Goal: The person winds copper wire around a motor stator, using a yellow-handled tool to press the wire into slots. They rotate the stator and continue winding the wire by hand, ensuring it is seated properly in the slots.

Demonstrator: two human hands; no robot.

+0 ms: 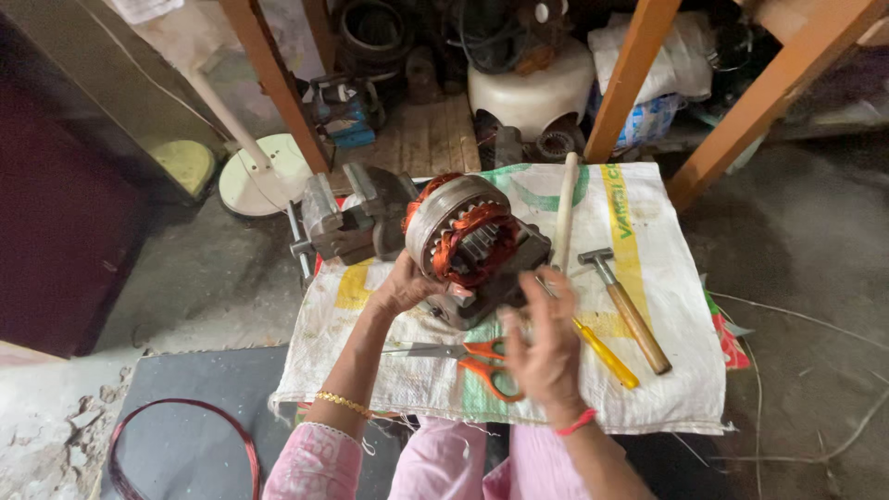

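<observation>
Left hand (403, 289) grips the round grey steel motor stator (460, 236) with copper-orange windings, propped at the middle of the white woven sack (648, 389) on the floor, coils already seated, while the right hand (548, 347) hovers open-fingered beside it, empty.

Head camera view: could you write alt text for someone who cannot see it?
A left hand steadies a motor stator with copper windings on a woven sack; the right hand hovers beside it, near orange-handled scissors, a hammer and a bench vise.
</observation>
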